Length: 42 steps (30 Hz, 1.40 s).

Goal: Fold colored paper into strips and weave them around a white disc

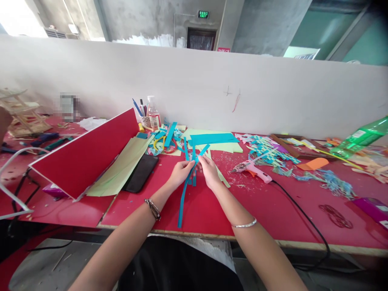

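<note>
Between my two hands, over the red table (169,214), is a blue paper strip (182,206) whose lower end hangs toward the table's front edge. My left hand (182,171) pinches it at the crossing point. Opposite, my right hand (207,171) has its fingers closed on the blue strip where it angles up to the right. More blue strips (186,147) stand behind the fingers, and I cannot tell whether they are joined. A pale green strip (222,178) lies just right of my right hand. The fingertips partly hide the crossing.
A pink glue gun (256,169) with a black cord lies to the right, near woven paper pieces (269,149). Scissors (165,143), blue sheets (212,139) and a water bottle (153,113) are at the back. Left are a black phone (141,173) and a red board (91,157).
</note>
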Each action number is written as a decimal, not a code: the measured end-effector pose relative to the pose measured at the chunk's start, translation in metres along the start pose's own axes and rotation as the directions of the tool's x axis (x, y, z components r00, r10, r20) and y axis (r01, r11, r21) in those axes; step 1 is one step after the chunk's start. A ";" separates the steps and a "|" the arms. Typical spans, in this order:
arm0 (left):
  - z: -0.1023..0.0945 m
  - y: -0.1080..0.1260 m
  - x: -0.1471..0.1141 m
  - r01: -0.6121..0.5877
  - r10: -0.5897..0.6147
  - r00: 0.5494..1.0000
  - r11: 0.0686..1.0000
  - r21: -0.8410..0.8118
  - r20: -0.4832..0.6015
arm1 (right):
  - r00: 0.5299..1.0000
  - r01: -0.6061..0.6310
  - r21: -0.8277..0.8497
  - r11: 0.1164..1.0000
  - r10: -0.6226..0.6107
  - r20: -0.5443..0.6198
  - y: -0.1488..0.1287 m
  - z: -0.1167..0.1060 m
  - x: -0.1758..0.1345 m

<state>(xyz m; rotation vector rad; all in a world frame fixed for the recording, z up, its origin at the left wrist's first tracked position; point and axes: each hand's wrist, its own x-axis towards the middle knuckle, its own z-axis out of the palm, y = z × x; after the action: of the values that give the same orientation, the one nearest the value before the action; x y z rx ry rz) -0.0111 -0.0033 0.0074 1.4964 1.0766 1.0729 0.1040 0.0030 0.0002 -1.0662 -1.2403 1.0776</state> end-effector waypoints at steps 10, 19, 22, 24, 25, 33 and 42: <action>-0.005 0.000 0.000 -0.012 0.019 0.993 0.998 0.057 -0.120 | 0.996 -0.022 -0.020 1.000 0.023 0.084 -0.004 0.002 -0.004; -0.002 0.002 -0.002 -0.012 0.017 0.998 0.997 0.082 -0.065 | 1.000 0.004 -0.020 1.000 -0.004 0.005 -0.003 -0.001 -0.001; -0.002 0.001 -0.002 -0.037 0.047 0.994 0.994 0.104 -0.095 | 0.996 -0.040 -0.037 0.999 0.043 0.074 -0.004 0.000 -0.001; -0.003 0.002 -0.002 -0.055 0.067 0.992 0.992 0.116 -0.109 | 0.992 -0.068 -0.031 0.997 0.071 0.105 -0.004 0.002 -0.002; -0.003 0.002 -0.002 -0.062 0.076 0.990 0.991 0.119 -0.117 | 0.991 -0.073 -0.023 0.997 0.075 0.108 -0.004 0.002 -0.002; -0.005 0.001 0.000 -0.074 0.089 0.981 0.993 0.092 -0.170 | 0.990 -0.052 0.016 0.999 0.049 0.135 -0.002 0.004 -0.003; -0.002 -0.003 0.000 -0.058 0.063 0.997 0.993 0.100 -0.039 | 0.998 -0.036 -0.012 0.999 0.036 0.046 -0.003 0.000 -0.001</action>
<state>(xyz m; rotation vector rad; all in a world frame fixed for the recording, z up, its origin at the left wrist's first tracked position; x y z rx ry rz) -0.0133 -0.0024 0.0043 1.5999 1.1342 1.1116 0.1043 0.0014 0.0025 -1.0813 -1.2700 1.1296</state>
